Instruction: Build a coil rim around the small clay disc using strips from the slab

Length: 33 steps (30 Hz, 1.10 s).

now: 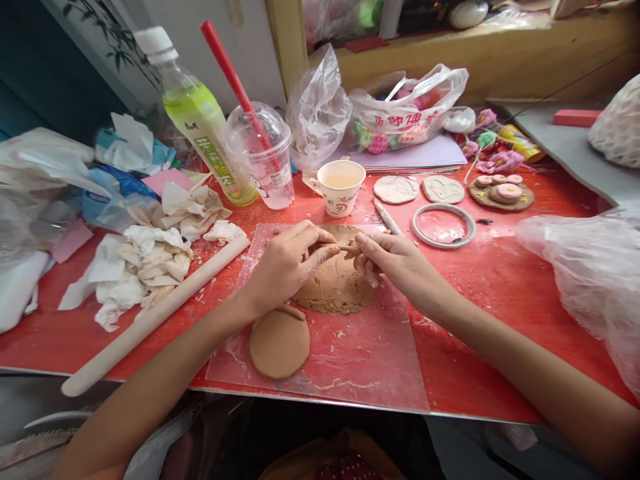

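Observation:
My left hand [287,263] and my right hand [395,259] pinch a thin roll of brown clay [346,248] stretched between their fingertips. Below it lies a rolled-out slab of brown clay [335,287] with a cracked front edge, partly covered by my fingers. Near my left wrist a round clay disc [280,343] rests on the clear plastic sheet [360,367]. A short clay strip [291,311] lies along the disc's upper edge.
A rolling pin [155,317] and crumpled tissues [145,267] are on the left. Behind stand a paper cup [341,189], a lidded plastic cup [267,173] and a bottle [205,127]. Right of these lie a ring [444,226], clay pieces [397,190] and plastic wrap [585,267].

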Available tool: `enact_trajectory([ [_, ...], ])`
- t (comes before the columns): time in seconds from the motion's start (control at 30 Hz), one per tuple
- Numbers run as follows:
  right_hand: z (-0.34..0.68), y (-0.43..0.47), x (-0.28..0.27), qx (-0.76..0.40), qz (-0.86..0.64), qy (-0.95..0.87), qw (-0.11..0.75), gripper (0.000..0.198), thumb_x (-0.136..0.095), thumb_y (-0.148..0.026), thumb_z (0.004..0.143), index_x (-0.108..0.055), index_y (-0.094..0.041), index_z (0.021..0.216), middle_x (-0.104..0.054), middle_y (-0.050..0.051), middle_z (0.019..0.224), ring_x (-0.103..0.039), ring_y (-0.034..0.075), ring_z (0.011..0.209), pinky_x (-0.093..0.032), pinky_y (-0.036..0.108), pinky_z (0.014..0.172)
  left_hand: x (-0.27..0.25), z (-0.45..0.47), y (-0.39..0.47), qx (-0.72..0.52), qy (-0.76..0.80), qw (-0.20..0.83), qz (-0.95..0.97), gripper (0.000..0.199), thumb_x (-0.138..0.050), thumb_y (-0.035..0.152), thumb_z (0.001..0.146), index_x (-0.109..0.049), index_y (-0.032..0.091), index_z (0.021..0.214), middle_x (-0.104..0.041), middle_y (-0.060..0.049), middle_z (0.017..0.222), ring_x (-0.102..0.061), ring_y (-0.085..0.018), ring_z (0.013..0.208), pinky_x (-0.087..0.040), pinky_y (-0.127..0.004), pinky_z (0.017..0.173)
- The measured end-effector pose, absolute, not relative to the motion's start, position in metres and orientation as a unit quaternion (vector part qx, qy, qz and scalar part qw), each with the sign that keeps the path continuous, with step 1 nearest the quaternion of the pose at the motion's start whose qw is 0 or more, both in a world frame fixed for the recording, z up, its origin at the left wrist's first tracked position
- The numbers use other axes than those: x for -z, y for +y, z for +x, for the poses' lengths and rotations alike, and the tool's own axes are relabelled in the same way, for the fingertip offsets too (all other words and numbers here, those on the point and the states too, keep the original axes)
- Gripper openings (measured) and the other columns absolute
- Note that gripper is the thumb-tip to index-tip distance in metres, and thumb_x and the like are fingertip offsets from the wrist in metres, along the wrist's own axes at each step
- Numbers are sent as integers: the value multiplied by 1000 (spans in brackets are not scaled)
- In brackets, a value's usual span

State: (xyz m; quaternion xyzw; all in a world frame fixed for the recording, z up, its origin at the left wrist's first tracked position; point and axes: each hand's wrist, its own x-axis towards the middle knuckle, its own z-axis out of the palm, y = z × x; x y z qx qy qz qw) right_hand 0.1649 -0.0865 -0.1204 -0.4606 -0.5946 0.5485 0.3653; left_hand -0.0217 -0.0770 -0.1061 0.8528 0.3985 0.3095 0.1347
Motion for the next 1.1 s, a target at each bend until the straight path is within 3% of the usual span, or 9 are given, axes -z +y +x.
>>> enact_trajectory([
  [0.23, 164, -89, 115, -547, -470, -605, 337, 26, -55, -39, 83, -55, -16, 72, -48, -6, 53, -42, 5, 46, -31, 22, 46, 107, -22, -78, -290, 378, 117, 871, 8, -54, 22, 87, -59, 16, 91, -60, 0, 84, -55, -7, 76, -41, -19, 64],
  [0.63, 166, -89, 116, -573, -452, -572, 375, 21, -61, -35, 78, -61, -16, 85, -55, -3, 67, -47, 5, 53, -37, 21, 49, 106, -22, -78, -304, 404, 128, 853, 7, -55, 22, 86, -58, 16, 88, -61, 1, 84, -56, -8, 77, -44, -19, 66],
  [0.83, 165, -89, 117, -598, -445, -558, 364, 25, -61, -32, 79, -63, -16, 97, -61, 0, 74, -53, 7, 55, -43, 22, 52, 106, -23, -79, -313, 381, 142, 858, 21, -53, 16, 87, -56, 20, 107, -60, -1, 96, -57, -9, 87, -46, -18, 69],
  [0.97, 166, -89, 118, -626, -438, -544, 347, 18, -60, -33, 81, -62, -15, 81, -56, -2, 60, -51, 6, 51, -39, 21, 48, 108, -23, -79, -284, 354, 95, 886, 15, -53, 17, 87, -57, 18, 100, -57, -2, 90, -56, -9, 81, -46, -19, 67],
  [1.1, 166, -88, 119, -646, -428, -532, 341, 22, -59, -36, 81, -59, -16, 73, -54, -3, 54, -49, 6, 47, -35, 19, 44, 115, -25, -78, -247, 329, -61, 909, 14, -47, 26, 90, -55, 15, 94, -57, -3, 85, -56, -12, 78, -45, -22, 65],
])
